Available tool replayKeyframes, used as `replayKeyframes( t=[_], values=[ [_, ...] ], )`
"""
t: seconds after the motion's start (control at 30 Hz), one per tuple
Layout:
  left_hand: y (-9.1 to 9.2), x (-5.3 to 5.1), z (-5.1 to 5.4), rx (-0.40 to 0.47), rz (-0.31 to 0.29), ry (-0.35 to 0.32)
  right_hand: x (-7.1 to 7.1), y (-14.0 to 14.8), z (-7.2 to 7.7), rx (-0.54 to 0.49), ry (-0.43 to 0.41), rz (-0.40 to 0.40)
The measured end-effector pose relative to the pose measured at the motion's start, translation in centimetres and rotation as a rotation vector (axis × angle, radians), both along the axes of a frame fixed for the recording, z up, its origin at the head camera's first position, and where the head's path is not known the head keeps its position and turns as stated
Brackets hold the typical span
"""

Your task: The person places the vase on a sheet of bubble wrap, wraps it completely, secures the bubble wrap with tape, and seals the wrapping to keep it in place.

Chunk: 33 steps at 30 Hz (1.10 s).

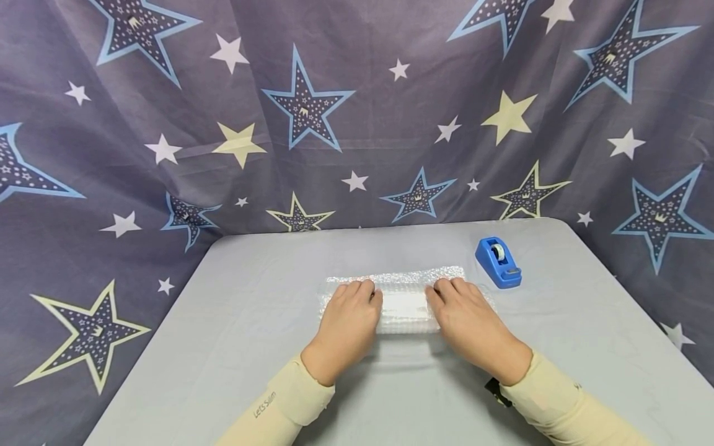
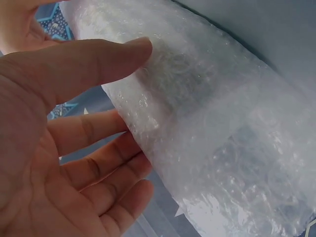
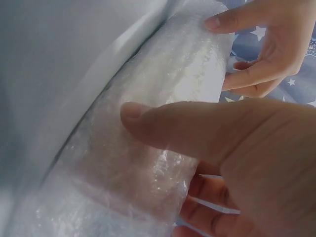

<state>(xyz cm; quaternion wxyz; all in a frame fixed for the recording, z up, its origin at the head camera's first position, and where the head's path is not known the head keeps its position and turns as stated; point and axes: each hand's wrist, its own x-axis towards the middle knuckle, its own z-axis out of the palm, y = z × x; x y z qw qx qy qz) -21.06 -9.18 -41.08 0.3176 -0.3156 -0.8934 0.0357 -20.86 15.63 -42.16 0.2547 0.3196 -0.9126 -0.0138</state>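
Clear bubble wrap [image 1: 409,279], folded around something white [image 1: 404,305], lies across the middle of the table. My left hand [image 1: 348,321] holds its left part, and my right hand [image 1: 471,322] holds the right part. In the left wrist view the thumb presses on one face of the bubble wrap [image 2: 197,113] while the fingertips reach behind its edge. The right wrist view has the same kind of grip, with the thumb on the bubble wrap [image 3: 163,69] and fingers partly hidden behind it. What the white content is cannot be made out through the wrap.
A blue tape dispenser [image 1: 499,263] with a roll of tape stands to the right, beyond my right hand. The table [image 1: 223,347] has a pale grey cover. A dark curtain [image 1: 357,124] printed with stars hangs along its back and sides.
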Motion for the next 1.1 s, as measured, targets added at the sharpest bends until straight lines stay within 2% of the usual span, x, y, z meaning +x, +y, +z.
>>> replayKeyframes(
  t=[0.37,0.67,0.93,1.1],
  values=[
    [0.13,0.07,0.19,0.012,-0.012,0.018,-0.18,0.12,-0.14,-0.005,0.066,0.022],
    [0.05,-0.13,0.07,0.008,-0.012,0.019,-0.05,0.07,-0.02,0.003,0.068,0.012],
    [0.04,-0.16,0.02,0.009,-0.005,-0.011,0.03,-0.29,0.02,0.009,0.023,-0.008],
    [0.06,-0.20,-0.20,-0.002,-0.002,0.002,0.01,-0.33,-0.13,-0.007,-0.002,-0.001]
  ],
)
